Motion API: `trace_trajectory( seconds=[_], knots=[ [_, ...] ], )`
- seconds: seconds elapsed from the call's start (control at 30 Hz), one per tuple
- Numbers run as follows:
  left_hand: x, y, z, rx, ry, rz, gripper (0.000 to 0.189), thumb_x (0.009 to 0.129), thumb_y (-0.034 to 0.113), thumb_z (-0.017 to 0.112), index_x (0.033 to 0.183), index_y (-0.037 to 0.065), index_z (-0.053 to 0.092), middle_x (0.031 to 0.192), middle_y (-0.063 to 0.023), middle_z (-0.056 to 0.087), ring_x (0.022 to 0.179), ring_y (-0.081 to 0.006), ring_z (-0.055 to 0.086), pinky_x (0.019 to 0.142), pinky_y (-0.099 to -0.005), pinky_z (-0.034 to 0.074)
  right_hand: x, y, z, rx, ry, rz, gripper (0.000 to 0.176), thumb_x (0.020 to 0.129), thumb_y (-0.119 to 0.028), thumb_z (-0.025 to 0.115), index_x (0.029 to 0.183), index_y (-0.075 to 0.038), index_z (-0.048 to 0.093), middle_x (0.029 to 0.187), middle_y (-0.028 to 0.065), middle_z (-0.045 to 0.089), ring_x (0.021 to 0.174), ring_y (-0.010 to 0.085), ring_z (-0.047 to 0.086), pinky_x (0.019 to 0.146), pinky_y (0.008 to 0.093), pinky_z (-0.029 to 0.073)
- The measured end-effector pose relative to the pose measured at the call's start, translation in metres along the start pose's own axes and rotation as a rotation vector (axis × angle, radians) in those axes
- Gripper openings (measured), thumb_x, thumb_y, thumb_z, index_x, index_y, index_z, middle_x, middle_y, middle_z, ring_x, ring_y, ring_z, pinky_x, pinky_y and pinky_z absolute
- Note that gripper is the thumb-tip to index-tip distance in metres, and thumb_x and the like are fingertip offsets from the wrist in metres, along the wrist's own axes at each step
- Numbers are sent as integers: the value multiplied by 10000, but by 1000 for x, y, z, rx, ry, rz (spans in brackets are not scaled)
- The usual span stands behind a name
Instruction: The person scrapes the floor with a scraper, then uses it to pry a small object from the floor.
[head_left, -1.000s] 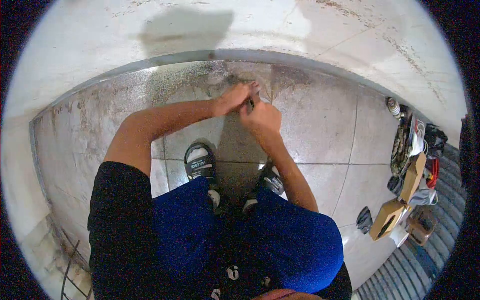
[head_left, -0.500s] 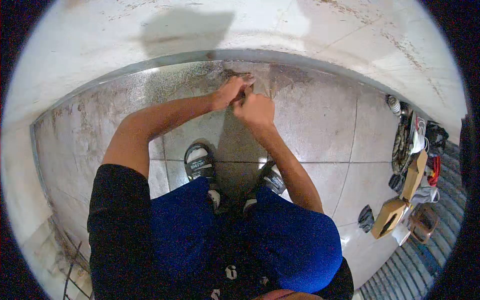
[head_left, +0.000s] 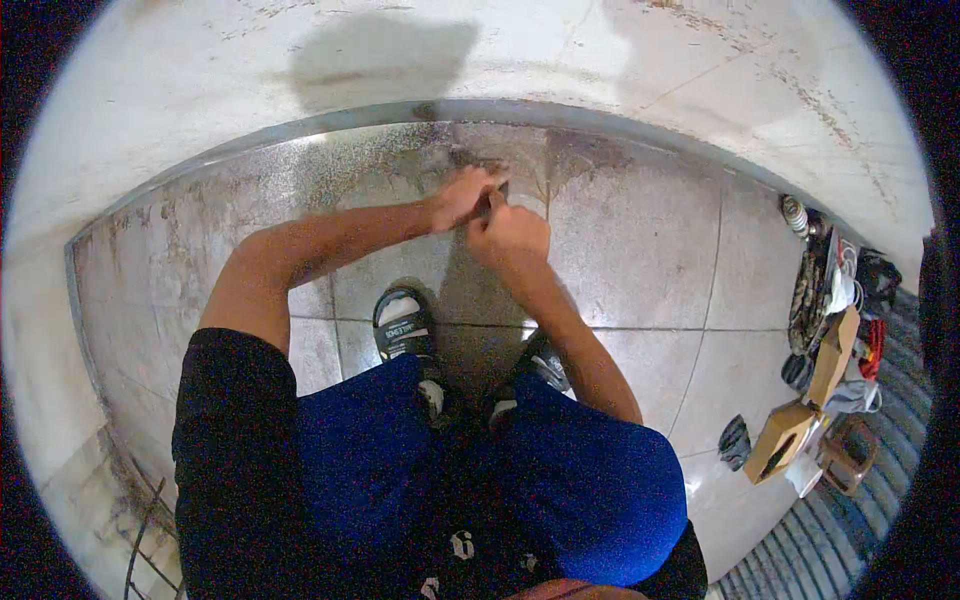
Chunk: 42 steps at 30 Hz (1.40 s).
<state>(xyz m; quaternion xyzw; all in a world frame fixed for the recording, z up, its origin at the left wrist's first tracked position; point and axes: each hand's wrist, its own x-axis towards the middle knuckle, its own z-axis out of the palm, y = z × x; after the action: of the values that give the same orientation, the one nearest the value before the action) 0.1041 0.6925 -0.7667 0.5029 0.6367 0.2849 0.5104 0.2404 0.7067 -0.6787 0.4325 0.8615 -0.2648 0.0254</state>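
My left hand (head_left: 464,198) and my right hand (head_left: 514,238) are close together over the tiled floor (head_left: 630,260), near the foot of the wall. A small, dark, narrow thing (head_left: 499,190) shows between them, too blurred to name. The right hand's fingers are curled round its near end, thumb uppermost. The left hand's fingers are bent at its far side and partly hidden. Just beyond the hands, the floor has a dark, dirty patch (head_left: 475,158).
A pale wall (head_left: 560,60) rises ahead, with a grey strip (head_left: 480,112) along its base. To the right lie a cardboard box (head_left: 782,440), a light bulb (head_left: 795,215), a brown plastic piece (head_left: 848,455) and cables beside a ribbed shutter (head_left: 800,555). My sandalled foot (head_left: 403,318) is below the hands.
Both hands have come slightly nearer to me, still together around the small dark thing. The whole view has shifted a little.
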Motion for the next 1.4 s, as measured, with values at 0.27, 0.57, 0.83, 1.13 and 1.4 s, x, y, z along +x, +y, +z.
trace_trajectory(
  seconds=[0.27, 0.57, 0.83, 1.13, 1.4],
  knots=[
    [9, 2, -20, 51, -69, -98, 414, 886, 194, 384, 1278, 119, 492, 1256, -161, 520, 1148, -307, 511, 994, -372, 379, 19, -1, -3, -13, 28, -26, 397, 742, -309, 580, 1045, -52, 582, 739, 171, 649, 678, 333, 644, 644, 447, 516],
    [21, -33, -4, 499, 94, 156, 408, 839, 162, 474, 1239, 120, 541, 1058, -162, 625, 936, -242, 608, 865, -348, 449, 8, -4, -8, -30, -27, 18, 336, 765, -294, 572, 1006, -61, 588, 723, 170, 645, 698, 343, 644, 641, 461, 507],
    [20, -25, 0, 198, 60, 91, 384, 841, 140, 481, 1219, 108, 536, 1227, -140, 548, 1136, -266, 531, 961, -342, 413, 1, 1, 5, -22, 46, -15, 334, 764, -295, 577, 992, -51, 580, 692, 165, 641, 635, 344, 638, 612, 441, 511],
    [40, -25, -11, 361, 193, 368, 409, 845, 138, 474, 1227, -8, 481, 1278, -235, 465, 1211, -322, 450, 996, -378, 377, 18, 6, 7, -4, 87, 42, 351, 756, -306, 570, 1012, -66, 577, 694, 176, 641, 635, 353, 637, 587, 466, 508],
    [26, -8, 0, 366, 114, 239, 479, 868, 414, 482, 1092, 5, 591, 934, -184, 643, 863, -286, 592, 828, -393, 437, -3, 8, 0, -43, 50, 46, 383, 768, -284, 538, 1096, -88, 571, 711, 178, 645, 655, 350, 642, 619, 469, 511]
  ],
)
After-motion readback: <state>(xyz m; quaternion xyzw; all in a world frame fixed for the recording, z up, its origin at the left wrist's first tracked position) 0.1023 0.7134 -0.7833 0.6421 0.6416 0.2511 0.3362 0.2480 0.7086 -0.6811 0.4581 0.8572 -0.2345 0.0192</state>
